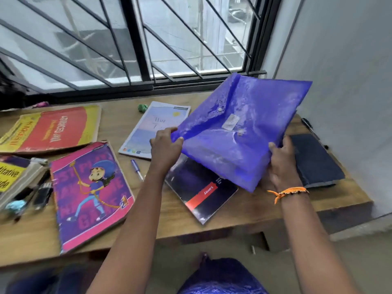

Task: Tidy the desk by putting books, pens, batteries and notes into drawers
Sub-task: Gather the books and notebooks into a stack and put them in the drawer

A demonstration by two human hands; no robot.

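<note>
Both hands hold the blue plastic folder (239, 128) up off the wooden desk (244, 211). The left hand (165, 145) pinches its left corner, thumb on top. The right hand (282, 162) grips its right edge, fingers curled under. The folder tilts, with its far side high and its long side running from hand to hand. A black notebook (199, 189) lies just under it, between the hands. No drawer shows.
</note>
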